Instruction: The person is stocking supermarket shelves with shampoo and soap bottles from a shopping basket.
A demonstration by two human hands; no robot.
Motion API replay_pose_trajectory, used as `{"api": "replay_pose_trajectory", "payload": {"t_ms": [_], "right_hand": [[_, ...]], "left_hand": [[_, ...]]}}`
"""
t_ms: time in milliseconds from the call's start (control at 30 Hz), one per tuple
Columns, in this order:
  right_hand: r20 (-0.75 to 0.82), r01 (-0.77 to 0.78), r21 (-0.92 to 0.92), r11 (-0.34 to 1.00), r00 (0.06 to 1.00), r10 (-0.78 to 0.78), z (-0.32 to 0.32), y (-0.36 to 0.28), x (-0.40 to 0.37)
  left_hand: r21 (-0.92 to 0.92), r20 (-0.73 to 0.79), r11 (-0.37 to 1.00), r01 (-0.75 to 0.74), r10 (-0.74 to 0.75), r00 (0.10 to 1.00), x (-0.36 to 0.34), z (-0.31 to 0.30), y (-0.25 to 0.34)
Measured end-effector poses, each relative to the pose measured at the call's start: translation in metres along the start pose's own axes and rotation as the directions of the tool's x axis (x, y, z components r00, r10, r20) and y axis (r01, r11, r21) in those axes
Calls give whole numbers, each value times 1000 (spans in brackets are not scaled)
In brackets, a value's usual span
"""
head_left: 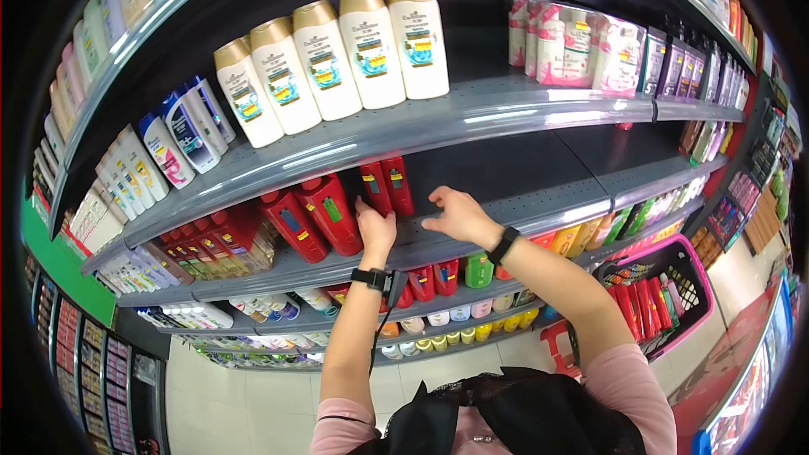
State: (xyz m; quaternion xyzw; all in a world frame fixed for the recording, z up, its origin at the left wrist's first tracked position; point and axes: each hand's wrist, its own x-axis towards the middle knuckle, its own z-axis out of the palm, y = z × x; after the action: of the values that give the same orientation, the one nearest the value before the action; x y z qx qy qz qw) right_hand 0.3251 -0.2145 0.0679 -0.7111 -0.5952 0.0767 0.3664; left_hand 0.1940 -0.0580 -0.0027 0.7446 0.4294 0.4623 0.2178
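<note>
My left hand (376,229) is in among red bottles on the middle shelf, its fingertips beside a large red bottle with a green label (330,212). Thumb and forefinger are apart, and I see nothing gripped; the other fingers are partly hidden. Just behind it stand two slimmer red bottles (385,186) with yellow stickers. To the right, my right hand (462,217) hovers over the shelf's front part with fingers apart and nothing in them. Another large red bottle with a blue label (294,226) stands left of the green-labelled one.
Above, white bottles with gold caps (365,49) line the upper shelf, whose edge (337,145) overhangs my hands. Red boxed bottles (221,243) stand at left. A pink-rimmed black basket (706,286) holding red bottles (638,307) is at lower right.
</note>
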Motion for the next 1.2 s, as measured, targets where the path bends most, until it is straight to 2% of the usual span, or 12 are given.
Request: {"api": "replay_pose_trajectory", "payload": {"t_ms": [33,100,167,300,333,367,467,533,667,900,1100,1200], "right_hand": [[-21,36,-3,999,999,-36,-6,1,-14],[11,9,165,986,1000,-11,-31,4,-63],[184,-121,187,975,979,86,-62,28,-130],[166,-232,456,859,971,174,-62,76,-201],[136,-232,484,843,972,190,-60,96,-221],[141,-306,457,835,952,271,-70,121,-260],[82,-459,478,749,872,482,-102,163,-331],[-6,-529,317,787,829,560,-118,191,-355],[-58,-657,326,680,704,708,-158,235,-424],[-128,-855,297,425,405,905,-175,294,-496],[-186,-883,294,367,324,928,-201,378,-532],[-239,-877,140,459,420,876,-199,414,-522]], "left_hand": [[1,14,1000,0,0,1000,-10,-2,5],[-30,-22,978,-208,208,978,-42,-13,14],[-278,48,934,-224,247,968,-100,-24,40],[-463,169,865,-193,300,939,-161,-10,61],[-508,374,860,-45,267,888,-177,-12,56],[-543,630,830,129,301,716,-194,16,65],[-557,770,779,288,355,530,-237,65,95],[-419,868,905,77,374,328,-246,86,101],[-397,914,917,35,391,105,-299,118,138],[-401,916,914,-60,399,-49,-322,162,179],[-460,886,885,-73,451,-111,-363,225,239],[-490,863,872,-2,485,-138,-386,250,260]]}}
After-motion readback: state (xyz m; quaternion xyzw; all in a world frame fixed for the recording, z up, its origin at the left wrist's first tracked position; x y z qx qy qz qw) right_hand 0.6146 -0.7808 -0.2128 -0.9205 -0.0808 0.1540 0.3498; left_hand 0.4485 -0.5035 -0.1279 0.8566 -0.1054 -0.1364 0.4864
